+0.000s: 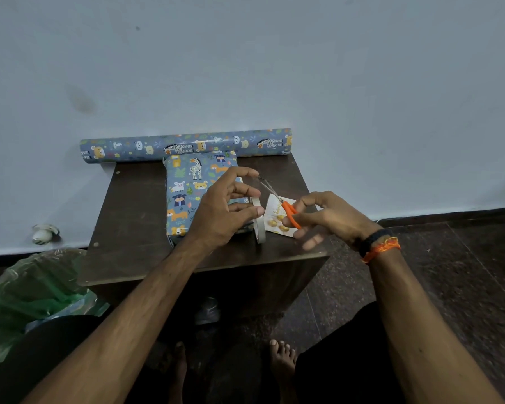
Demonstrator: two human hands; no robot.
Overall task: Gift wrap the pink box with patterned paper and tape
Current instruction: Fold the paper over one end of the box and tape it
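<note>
Over the wrapped box (pixel 187 196), left hand (pixel 225 211) on tape roll (pixel 259 220), right hand (pixel 330 217) gripping scissors (pixel 286 207)

A small dark wooden table (pixel 129 217) stands against the wall. On it lie a paper roll (pixel 184 145) along the back edge (its left end overhanging), a wrapped box (pixel 184 196) in the middle, a tape roll (pixel 259 225) standing on edge just right of it, and a card (pixel 276 217) beside that.
</note>
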